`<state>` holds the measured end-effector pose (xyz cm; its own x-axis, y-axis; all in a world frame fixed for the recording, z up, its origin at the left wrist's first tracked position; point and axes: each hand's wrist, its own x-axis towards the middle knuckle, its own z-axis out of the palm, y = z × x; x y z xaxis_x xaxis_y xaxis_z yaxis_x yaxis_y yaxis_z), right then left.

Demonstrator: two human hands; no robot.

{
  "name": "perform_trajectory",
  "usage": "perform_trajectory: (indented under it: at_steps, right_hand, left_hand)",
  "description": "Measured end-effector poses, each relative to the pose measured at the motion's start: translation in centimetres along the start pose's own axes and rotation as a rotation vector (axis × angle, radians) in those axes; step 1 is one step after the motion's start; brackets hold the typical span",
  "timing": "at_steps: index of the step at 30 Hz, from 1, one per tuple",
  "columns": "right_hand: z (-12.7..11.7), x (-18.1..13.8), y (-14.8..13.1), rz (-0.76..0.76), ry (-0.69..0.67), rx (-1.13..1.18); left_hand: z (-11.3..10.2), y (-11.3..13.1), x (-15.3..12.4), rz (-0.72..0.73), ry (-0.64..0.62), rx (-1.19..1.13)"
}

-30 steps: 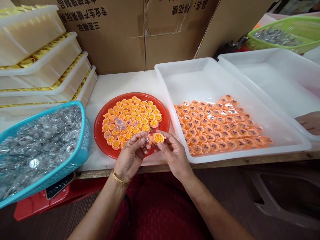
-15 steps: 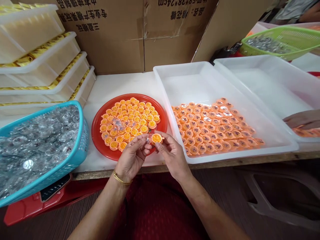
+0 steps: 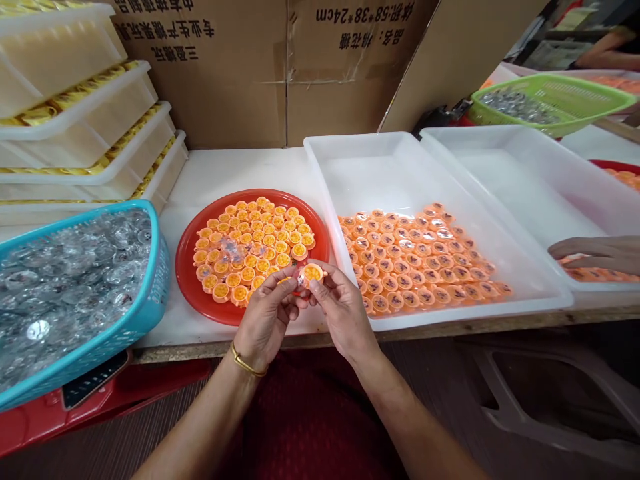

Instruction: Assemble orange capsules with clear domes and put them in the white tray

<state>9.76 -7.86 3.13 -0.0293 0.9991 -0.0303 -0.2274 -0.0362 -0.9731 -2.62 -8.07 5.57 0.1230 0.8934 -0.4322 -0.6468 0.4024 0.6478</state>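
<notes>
Head view puts a small orange cup (image 3: 313,273) at the centre, held above the near right edge of the red plate. The right grip (image 3: 347,315) pinches it between thumb and fingers, yellow top facing up. Just beside it, the left grip (image 3: 267,308) appears pressed together on a small clear piece (image 3: 301,281); whether that piece touches the cup is too small to tell. The step in hand looks like bringing the two together. My judgement is that the next move calls for the right grip to hold the cup level while the left lines the clear piece up with its top.

Further out, the red plate (image 3: 186,291) carries more yellow-topped cups. To its left stands a blue basket (image 3: 159,283) of clear pieces; to its right, a white tray (image 3: 367,167) holds orange pieces with dark-printed tops. Plate and tray rest on the white counter (image 3: 220,167). At far right, a co-worker's hand (image 3: 595,253) reaches into another tray (image 3: 487,150).
</notes>
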Motion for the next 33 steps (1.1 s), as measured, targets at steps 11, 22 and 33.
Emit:
perform_trajectory:
  at_steps: [11, 22, 33]
  right_hand:
    - [0.6, 0.4, -0.6, -0.010, -0.011, -0.051]
    - [1.1, 0.5, -0.7, -0.011, -0.007, -0.020]
    - [1.1, -0.1, -0.8, 0.003, -0.058, -0.074]
  left_hand:
    - [-0.4, -0.1, -0.6, -0.034, 0.010, -0.043]
    - [-2.2, 0.2, -1.2, -0.129, 0.006, -0.196]
    - [-2.1, 0.5, -1.3, -0.088, 0.041, -0.228]
